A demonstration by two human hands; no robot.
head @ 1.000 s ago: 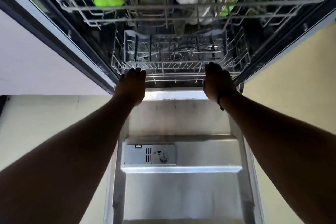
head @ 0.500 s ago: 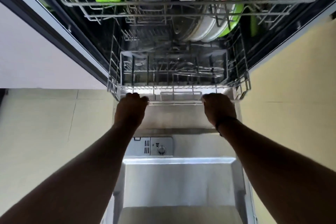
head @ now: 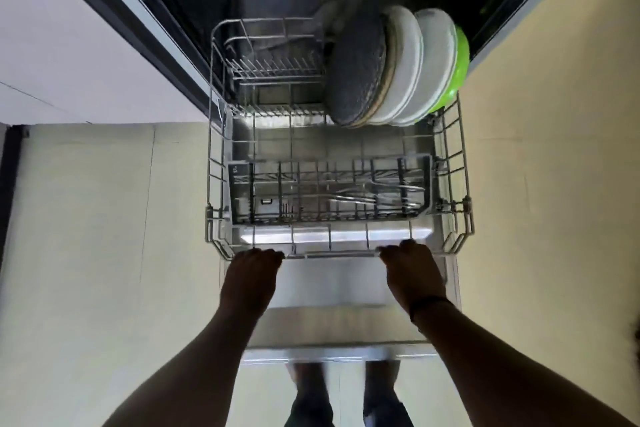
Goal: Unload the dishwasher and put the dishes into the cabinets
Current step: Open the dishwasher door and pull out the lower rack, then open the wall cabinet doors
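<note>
Dim, motion-blurred, wide-angle warp; glare on door (head: 332,236).

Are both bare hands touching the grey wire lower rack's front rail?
Touching. The head view shows the left hand and right hand with fingers curled over the grey wire lower rack front rail.

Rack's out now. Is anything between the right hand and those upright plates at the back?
Only the cutlery basket sits low between the right hand and the plates. Above it, the path looks open.

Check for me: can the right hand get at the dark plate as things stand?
Probably yes: the lower rack is pulled out and nothing covers the dark plate, but the right hand must first release its grip on the rack's front rail.
</note>
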